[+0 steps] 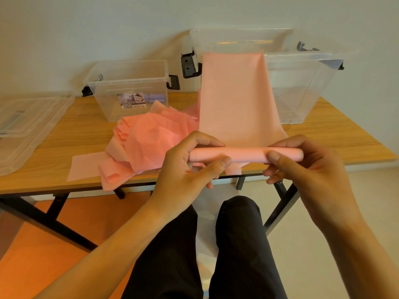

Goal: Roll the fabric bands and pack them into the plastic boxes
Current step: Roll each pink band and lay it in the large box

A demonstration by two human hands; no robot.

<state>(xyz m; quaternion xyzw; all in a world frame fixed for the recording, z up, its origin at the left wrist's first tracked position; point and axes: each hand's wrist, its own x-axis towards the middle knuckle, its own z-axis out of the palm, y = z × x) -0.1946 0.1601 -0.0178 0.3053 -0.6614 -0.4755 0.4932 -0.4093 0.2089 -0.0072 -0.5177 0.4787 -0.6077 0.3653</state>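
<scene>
Worktop carries a small box, a large box and a heap of pink bands. My left hand and right hand grasp a partly rolled band, fingers curled round it.

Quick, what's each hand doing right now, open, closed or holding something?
Left hand: closed on the left end of the pink fabric roll.
Right hand: closed on the right end of the same roll.

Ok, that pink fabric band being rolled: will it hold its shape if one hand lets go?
Probably not. The pink fabric roll looks soft and thin, so it likely sags or unwinds once the left hand or right hand releases. Its unrolled tail drapes flat, like the crumpled pile of pink bands: floppy, light.
</scene>
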